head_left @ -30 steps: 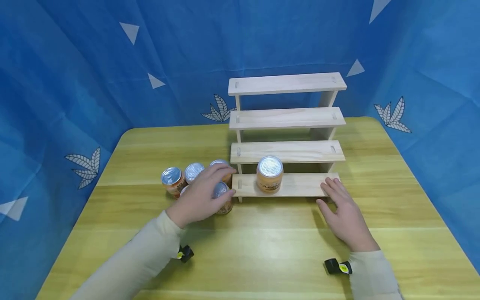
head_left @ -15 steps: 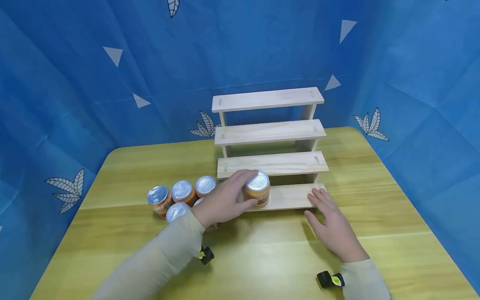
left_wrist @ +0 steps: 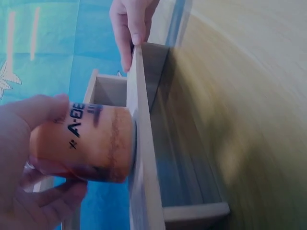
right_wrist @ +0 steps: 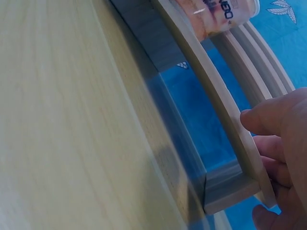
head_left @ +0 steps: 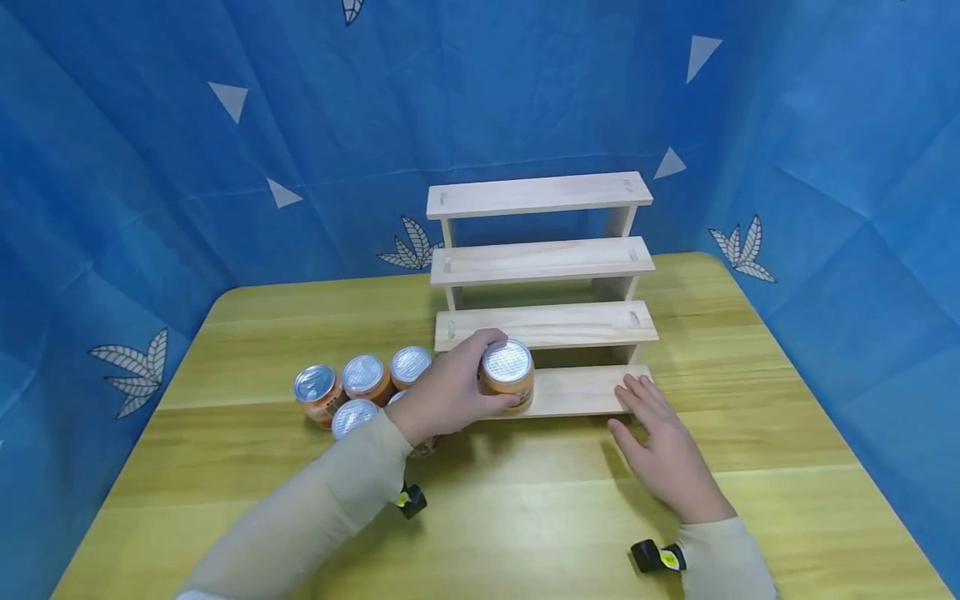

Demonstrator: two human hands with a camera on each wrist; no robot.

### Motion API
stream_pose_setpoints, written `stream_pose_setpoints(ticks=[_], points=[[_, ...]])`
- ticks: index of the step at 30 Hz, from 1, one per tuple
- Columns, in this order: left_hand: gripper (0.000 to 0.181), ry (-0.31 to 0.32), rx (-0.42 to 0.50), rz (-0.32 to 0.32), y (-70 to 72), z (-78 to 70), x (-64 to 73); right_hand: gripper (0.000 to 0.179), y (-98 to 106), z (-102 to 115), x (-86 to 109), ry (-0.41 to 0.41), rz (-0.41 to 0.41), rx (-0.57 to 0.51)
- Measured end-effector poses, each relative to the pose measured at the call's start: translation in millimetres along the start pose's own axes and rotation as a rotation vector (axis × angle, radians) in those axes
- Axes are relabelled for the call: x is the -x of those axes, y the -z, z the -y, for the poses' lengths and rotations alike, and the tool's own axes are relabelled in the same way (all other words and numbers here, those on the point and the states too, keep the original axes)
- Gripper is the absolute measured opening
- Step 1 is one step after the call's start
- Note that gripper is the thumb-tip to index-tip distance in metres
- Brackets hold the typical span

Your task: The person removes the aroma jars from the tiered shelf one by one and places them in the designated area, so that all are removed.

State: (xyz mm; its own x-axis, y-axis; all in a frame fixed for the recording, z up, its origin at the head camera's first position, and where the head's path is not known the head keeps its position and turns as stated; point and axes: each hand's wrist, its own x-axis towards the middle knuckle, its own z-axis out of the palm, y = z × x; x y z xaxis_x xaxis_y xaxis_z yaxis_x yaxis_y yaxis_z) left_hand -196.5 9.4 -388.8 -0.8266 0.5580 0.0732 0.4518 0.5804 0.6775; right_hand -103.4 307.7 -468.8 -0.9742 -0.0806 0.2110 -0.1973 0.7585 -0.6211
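My left hand [head_left: 447, 390] grips a short orange can [head_left: 507, 375] with a silver lid, thumb on the near side and fingers behind. It stands upright on the bottom step [head_left: 581, 392] of a pale wooden four-step rack, left of the middle. In the left wrist view, the can's [left_wrist: 96, 141] base is right at the board and dark lettering shows on its side. My right hand [head_left: 671, 450] rests at the right end of that same step, fingers extended over the board; the right wrist view has its thumb [right_wrist: 264, 119] at the board's front edge.
Several more cans stand grouped on the table left of the rack, among them a can [head_left: 315, 387] at the far left; my left arm partly hides the group. The rack's upper boards [head_left: 540, 196] rise toward a blue curtain [head_left: 525, 92].
My left hand has moved right from the group of cans to the can on the bottom step and taken hold of it. The can has shifted slightly left. My right hand stays at the step's end.
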Motion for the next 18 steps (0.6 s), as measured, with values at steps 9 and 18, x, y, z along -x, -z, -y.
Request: stream_pose_setpoints(ticks=[9,18], points=[[0.079,-0.053,0.062,-0.09,20.0,2.2,24.8,0.056,0.2,-0.5,-0.6,0.006,0.011,-0.008],[0.085,-0.024,0.029,-0.164,53.9,6.8,48.0,0.057,0.9,0.7,-0.5,0.007,0.013,-0.008]])
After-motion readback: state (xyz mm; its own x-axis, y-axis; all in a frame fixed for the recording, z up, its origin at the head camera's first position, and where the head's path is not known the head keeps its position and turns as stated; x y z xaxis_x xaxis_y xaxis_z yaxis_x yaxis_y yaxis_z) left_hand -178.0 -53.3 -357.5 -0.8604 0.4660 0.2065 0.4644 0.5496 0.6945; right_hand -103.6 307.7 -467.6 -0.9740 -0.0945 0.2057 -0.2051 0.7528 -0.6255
